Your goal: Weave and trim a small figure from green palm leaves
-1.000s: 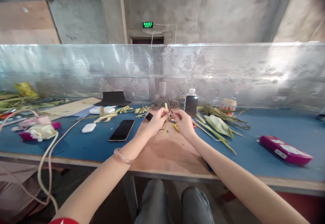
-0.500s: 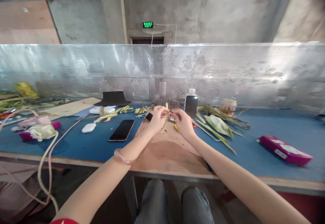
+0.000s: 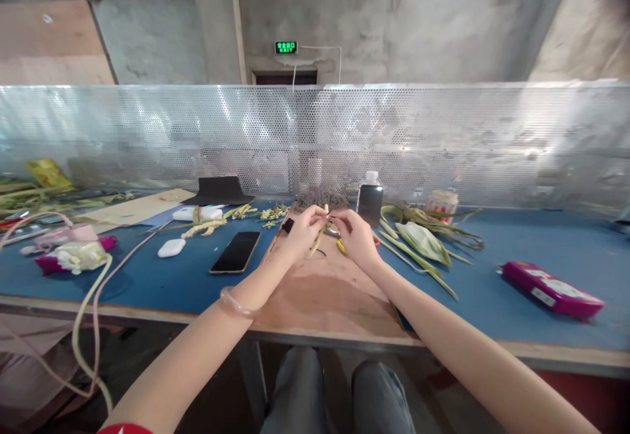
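Both hands work at the middle of the wooden board (image 3: 325, 309), which lies on the blue table (image 3: 472, 303). The left hand (image 3: 309, 229) pinches a pale plant strip (image 3: 315, 244) between thumb and fingers; the strip runs at a slant, its tip showing above the fingertips and its lower end close over the board. The right hand (image 3: 358, 237) has its fingertips drawn together just beside the strip, near a thin dark piece; whether it grips that piece cannot be told at this size. A short dark curved sliver (image 3: 321, 252) lies below the strip. A yellow-handled tool (image 3: 340, 245) is mostly hidden by the right hand. Grey cord (image 3: 319, 199) is heaped at the board's far end. Left of the board lies a smartphone (image 3: 235, 253), with a white case (image 3: 172, 248) beyond its left side. To the right are a white-capped bottle (image 3: 371, 176), green leaves (image 3: 423, 242) and, well apart, a magenta packet (image 3: 550, 291).
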